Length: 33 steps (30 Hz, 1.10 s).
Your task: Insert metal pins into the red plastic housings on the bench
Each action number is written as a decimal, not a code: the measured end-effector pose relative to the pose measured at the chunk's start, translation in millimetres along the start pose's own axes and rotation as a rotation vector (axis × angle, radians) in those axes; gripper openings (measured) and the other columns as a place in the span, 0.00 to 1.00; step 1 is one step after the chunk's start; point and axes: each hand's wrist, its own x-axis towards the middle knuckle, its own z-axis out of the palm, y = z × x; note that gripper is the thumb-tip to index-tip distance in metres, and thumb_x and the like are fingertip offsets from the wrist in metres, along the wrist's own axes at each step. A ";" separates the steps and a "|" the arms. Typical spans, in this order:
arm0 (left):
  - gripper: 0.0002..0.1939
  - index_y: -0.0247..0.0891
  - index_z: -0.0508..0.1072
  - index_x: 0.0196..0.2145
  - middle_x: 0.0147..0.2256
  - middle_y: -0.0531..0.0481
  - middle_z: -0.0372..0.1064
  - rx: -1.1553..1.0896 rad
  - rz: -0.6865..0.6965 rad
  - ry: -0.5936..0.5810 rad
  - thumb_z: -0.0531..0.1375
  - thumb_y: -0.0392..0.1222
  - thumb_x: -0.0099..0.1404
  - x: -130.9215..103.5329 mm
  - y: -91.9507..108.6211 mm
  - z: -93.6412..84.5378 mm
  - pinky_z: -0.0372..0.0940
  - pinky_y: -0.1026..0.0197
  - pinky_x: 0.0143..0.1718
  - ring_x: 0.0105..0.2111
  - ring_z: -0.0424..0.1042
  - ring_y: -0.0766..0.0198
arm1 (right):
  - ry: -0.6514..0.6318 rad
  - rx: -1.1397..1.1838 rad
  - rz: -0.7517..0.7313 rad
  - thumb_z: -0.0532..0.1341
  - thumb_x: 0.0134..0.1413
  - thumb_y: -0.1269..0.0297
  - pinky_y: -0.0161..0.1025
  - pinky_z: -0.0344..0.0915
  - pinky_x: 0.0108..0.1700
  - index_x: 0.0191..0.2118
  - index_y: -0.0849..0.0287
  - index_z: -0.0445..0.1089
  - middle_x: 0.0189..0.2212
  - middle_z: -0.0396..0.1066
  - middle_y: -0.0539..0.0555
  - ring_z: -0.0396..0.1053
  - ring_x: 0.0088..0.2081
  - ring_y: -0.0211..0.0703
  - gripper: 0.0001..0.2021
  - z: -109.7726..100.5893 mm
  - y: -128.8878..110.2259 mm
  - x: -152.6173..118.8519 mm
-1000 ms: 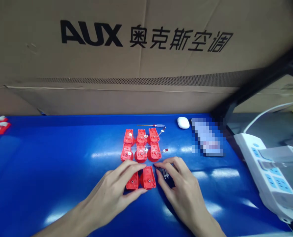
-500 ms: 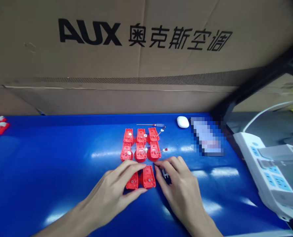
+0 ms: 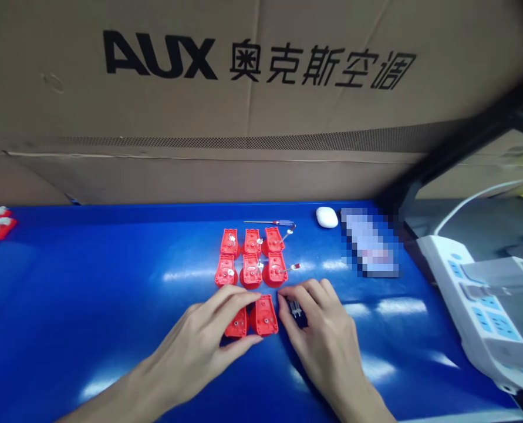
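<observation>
Head: blue tabletop [image 3: 111,294], apparently metal frame [image 3: 464,143]

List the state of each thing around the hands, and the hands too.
Left hand: curved around the left front red housing, grip unclear.
Right hand: curled over a pronged metal part, partly hidden.
Right front red housing: hollow side up.
Six rear red housings: hollow side up, small pieces attached.
Screwdriver: lying flat.
Power strip: outlets showing.

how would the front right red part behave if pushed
The red part looks like moulded plastic with crisp walls, so probably stiff. Its hollow top suggests it's fairly light. Reflections on the table hint it may slide.
</observation>
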 end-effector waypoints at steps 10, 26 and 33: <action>0.27 0.49 0.68 0.69 0.60 0.46 0.75 0.001 -0.002 -0.007 0.69 0.44 0.76 0.9 -0.1 -0.9 0.80 0.59 0.41 0.42 0.83 0.59 | 0.006 -0.025 0.032 0.61 0.73 0.68 0.46 0.67 0.46 0.41 0.54 0.74 0.35 0.73 0.54 0.68 0.41 0.50 0.06 -0.2 -3.2 0.6; 0.28 0.49 0.67 0.69 0.60 0.45 0.74 0.008 -0.003 -0.012 0.68 0.45 0.76 -0.5 -0.2 0.5 0.80 0.60 0.38 0.39 0.82 0.61 | 0.037 -0.049 0.053 0.63 0.71 0.68 0.44 0.64 0.40 0.40 0.54 0.75 0.35 0.72 0.54 0.66 0.41 0.52 0.05 2.3 -4.0 -1.4; 0.27 0.49 0.67 0.69 0.61 0.44 0.74 0.013 0.006 -0.009 0.68 0.45 0.77 0.3 0.3 0.3 0.81 0.58 0.41 0.40 0.83 0.60 | 0.092 -0.040 0.050 0.64 0.70 0.66 0.46 0.66 0.42 0.43 0.55 0.77 0.39 0.73 0.56 0.66 0.42 0.52 0.03 2.1 -3.4 -2.2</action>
